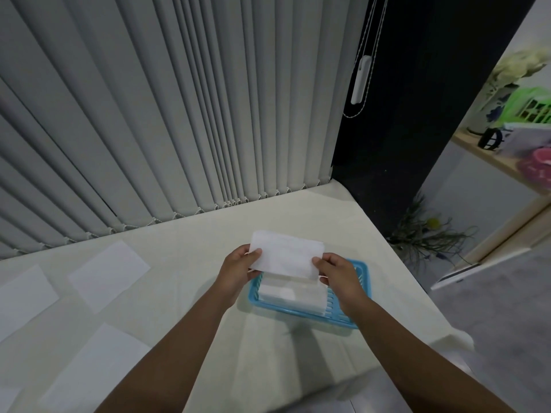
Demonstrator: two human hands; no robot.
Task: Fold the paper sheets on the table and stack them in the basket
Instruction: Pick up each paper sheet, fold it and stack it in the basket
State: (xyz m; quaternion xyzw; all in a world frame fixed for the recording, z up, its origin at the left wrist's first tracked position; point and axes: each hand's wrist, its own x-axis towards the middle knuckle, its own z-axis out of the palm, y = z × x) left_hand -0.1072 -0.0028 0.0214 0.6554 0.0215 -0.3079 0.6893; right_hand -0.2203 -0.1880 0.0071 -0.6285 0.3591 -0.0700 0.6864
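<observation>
Head view: You hold the folded sheet (286, 257) above the basket (362, 289), left hand (238, 271) and right hand (337, 274) each pinching one end. Next, lower it squarely onto the stack (290, 295) inside. Unfolded sheets (108, 274) lie on the table (190, 234) at left.

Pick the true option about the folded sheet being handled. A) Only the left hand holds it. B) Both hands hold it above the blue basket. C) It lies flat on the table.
B: the left hand and right hand each pinch an end of the folded sheet over the blue basket.
</observation>
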